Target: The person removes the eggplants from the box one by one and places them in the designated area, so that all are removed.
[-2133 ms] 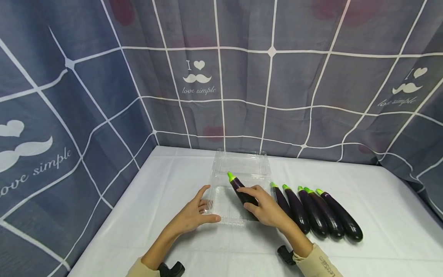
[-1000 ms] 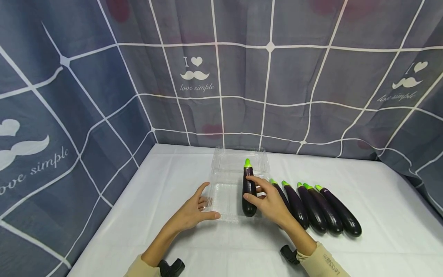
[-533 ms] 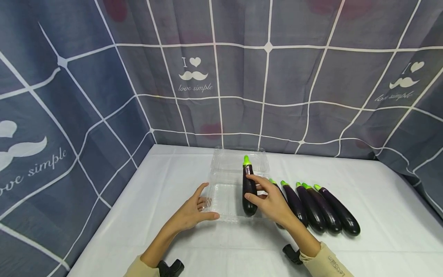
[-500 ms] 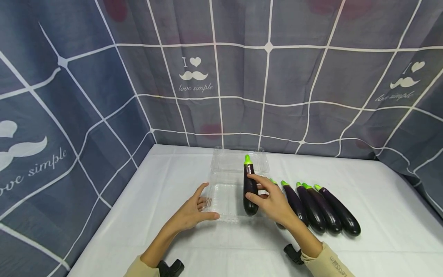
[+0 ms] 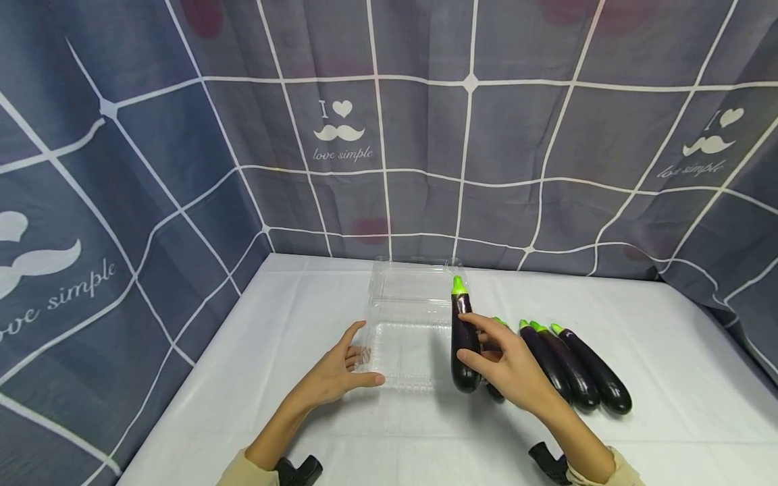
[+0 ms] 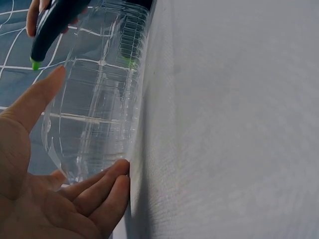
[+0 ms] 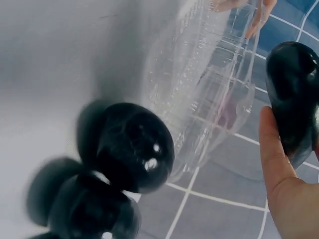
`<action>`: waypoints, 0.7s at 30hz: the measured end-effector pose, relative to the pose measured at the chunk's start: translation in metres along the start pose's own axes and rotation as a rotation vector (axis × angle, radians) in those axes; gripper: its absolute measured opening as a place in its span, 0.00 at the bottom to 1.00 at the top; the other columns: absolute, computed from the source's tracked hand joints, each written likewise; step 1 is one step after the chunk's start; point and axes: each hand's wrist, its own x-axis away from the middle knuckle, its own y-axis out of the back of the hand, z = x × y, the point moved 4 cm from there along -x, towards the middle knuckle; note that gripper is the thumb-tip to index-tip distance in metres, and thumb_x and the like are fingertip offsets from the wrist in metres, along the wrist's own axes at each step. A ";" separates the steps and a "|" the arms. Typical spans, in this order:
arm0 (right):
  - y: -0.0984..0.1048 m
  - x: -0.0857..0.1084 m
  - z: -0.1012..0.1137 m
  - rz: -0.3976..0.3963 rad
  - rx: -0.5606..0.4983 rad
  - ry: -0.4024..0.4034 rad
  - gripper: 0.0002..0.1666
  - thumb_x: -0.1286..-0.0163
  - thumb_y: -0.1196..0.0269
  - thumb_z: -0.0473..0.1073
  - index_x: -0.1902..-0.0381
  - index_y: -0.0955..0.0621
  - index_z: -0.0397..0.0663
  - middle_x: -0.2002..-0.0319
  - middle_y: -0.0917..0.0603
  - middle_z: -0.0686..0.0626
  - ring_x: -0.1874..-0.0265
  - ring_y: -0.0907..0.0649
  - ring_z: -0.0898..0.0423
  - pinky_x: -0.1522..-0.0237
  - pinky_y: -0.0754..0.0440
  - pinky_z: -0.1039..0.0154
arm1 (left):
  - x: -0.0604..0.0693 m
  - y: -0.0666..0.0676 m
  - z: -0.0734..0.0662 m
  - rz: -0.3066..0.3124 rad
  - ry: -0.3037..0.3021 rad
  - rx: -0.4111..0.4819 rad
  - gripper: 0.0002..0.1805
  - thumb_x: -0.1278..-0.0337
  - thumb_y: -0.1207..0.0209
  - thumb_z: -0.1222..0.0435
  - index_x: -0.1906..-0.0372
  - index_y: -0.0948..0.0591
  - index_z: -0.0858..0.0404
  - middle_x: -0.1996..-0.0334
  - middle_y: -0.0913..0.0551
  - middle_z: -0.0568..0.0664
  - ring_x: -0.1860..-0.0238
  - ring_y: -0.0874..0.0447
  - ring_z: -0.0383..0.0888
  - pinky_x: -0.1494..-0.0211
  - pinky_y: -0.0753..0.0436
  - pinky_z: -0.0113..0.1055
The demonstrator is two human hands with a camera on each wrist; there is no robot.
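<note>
My right hand [image 5: 510,370] holds an eggplant [image 5: 464,337] by its middle, thumb on the near side and fingers across it, green stem end pointing away. The eggplant is raised over the right edge of a clear plastic clamshell container [image 5: 395,354], whose lid [image 5: 413,282] lies folded back. In the right wrist view, the held eggplant [image 7: 294,89] is apart from the container [image 7: 209,109]. At the container's left side my left hand [image 5: 337,368] rests with thumb spread; its fingers [image 6: 99,196] touch the container's corner in the left wrist view.
Several more eggplants lie side by side on the white cloth to the right, the outermost eggplant [image 5: 598,374] in full view, others partly behind my right hand. A grey checked curtain [image 5: 425,135] hangs behind the white-covered table [image 5: 292,304] and along its left side.
The held eggplant turned from slanting to nearly straight, then moved right with my right hand, from over the container's middle to its right edge. My left hand stayed put.
</note>
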 end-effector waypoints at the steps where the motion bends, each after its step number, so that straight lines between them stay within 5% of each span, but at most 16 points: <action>1: 0.002 0.003 0.001 -0.005 0.011 0.003 0.30 0.35 0.30 0.40 0.35 0.24 0.51 0.45 0.20 0.47 0.54 0.16 0.49 0.58 0.16 0.63 | 0.000 0.000 0.000 0.003 -0.002 0.000 0.59 0.53 0.24 0.57 0.21 0.51 0.52 0.35 0.34 0.73 0.34 0.33 0.65 0.36 0.29 0.54; 8: 0.016 0.021 0.003 -0.041 0.125 -0.015 0.30 0.35 0.30 0.41 0.36 0.23 0.59 0.42 0.22 0.52 0.51 0.20 0.50 0.57 0.17 0.63 | -0.003 -0.001 0.002 0.015 -0.005 0.004 0.59 0.52 0.25 0.57 0.21 0.52 0.52 0.34 0.35 0.73 0.33 0.34 0.66 0.36 0.29 0.54; 14: 0.028 0.033 0.003 -0.063 0.134 -0.029 0.29 0.35 0.31 0.38 0.37 0.23 0.56 0.49 0.22 0.53 0.52 0.19 0.56 0.59 0.16 0.65 | -0.003 -0.002 0.005 0.011 0.008 0.011 0.59 0.52 0.25 0.58 0.21 0.52 0.52 0.35 0.33 0.71 0.34 0.32 0.65 0.36 0.29 0.54; 21: 0.037 0.042 -0.001 -0.109 0.195 -0.090 0.29 0.35 0.31 0.37 0.36 0.23 0.57 0.44 0.25 0.52 0.50 0.22 0.60 0.57 0.17 0.66 | -0.002 0.000 0.006 -0.015 0.030 -0.027 0.59 0.54 0.24 0.55 0.21 0.50 0.49 0.33 0.37 0.73 0.33 0.35 0.67 0.35 0.31 0.55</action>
